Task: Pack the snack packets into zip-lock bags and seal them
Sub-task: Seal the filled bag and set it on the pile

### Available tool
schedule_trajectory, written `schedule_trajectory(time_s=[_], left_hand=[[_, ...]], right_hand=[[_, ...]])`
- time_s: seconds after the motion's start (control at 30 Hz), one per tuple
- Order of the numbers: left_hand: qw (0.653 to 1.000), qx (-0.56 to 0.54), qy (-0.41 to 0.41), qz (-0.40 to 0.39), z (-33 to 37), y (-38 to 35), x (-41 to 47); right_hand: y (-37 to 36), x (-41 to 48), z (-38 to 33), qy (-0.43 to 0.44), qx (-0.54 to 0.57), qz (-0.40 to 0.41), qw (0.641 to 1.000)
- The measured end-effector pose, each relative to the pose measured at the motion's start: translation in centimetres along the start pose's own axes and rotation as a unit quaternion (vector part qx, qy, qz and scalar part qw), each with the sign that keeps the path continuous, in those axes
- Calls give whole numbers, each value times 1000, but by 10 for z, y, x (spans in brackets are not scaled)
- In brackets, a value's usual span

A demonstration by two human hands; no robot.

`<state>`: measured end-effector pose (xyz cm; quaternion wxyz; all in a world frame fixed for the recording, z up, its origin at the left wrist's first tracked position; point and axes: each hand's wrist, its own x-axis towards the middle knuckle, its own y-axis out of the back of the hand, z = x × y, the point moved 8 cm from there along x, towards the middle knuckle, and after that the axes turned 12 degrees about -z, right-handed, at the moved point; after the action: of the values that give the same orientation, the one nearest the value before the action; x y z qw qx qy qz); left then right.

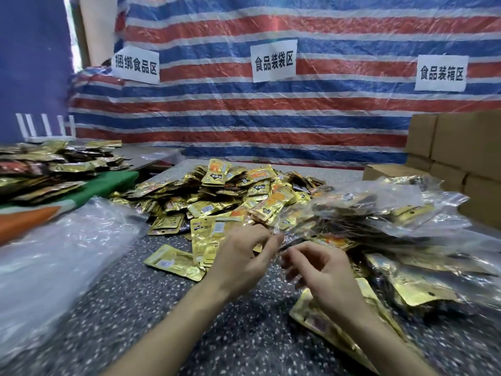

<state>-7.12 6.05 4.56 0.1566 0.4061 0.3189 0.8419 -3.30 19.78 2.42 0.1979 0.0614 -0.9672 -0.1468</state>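
Observation:
A clear zip-lock bag (379, 213) filled with gold snack packets lies on its side at the right, its mouth toward me. My left hand (241, 256) pinches the bag's mouth edge at the left. My right hand (322, 270) pinches the same edge just to the right, fingers curled. A big heap of loose gold and orange snack packets (230, 191) covers the middle of the speckled table (189, 321). More filled bags (423, 280) lie under and beside the one I hold.
A stack of empty clear bags (59, 253) lies at the left. Dark and gold packets (48, 166) are piled on a side table at the far left. Cardboard boxes (461, 158) stand at the right. A striped tarp with paper signs (273, 61) hangs behind.

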Motion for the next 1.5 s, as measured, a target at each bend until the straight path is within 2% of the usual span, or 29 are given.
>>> schedule_trajectory(time_s=[0.17, 0.3, 0.37, 0.43, 0.5, 0.57, 0.6, 0.87, 1.03, 1.17, 1.23, 1.37, 1.43, 1.5], left_hand=[[998, -19, 44, -44, -8, 12, 0], [989, 102, 98, -36, -33, 58, -22], [971, 160, 178, -25, -60, 91, -44], [922, 223, 316, -14, -97, 129, -77], [832, 327, 446, -44, -127, 160, -115], [751, 387, 529, -79, -145, 177, -148], [735, 385, 552, -81, -151, 182, -161], [780, 262, 565, 60, -149, 215, -182], [791, 197, 577, 40, -159, 222, -180], [803, 227, 540, 110, -148, 234, -171], [822, 249, 487, 157, -129, 236, -157], [929, 157, 242, 233, -63, 213, -111], [954, 140, 118, 235, -16, 189, -86], [966, 143, 12, 217, 23, 158, -63]], right_hand=[[23, -6, -6, 19, -105, 33, 994], [27, -6, -3, 22, -94, 50, 994], [26, -6, -5, 31, -102, 51, 993], [21, -6, -6, 33, -116, 42, 992], [18, -5, -5, 34, -133, 39, 990], [16, -4, -5, 34, -144, 32, 988], [15, -5, -4, 32, -146, 28, 988], [14, -6, 2, 10, -124, 20, 992], [15, -6, 4, -2, -114, 23, 993], [14, -7, 3, -7, -103, 17, 995], [13, -6, 3, -11, -87, 14, 996], [6, -5, 8, -72, 66, -15, 995], [-1, -5, 14, -115, 132, -43, 984], [-4, -4, 16, -139, 192, -58, 970]])
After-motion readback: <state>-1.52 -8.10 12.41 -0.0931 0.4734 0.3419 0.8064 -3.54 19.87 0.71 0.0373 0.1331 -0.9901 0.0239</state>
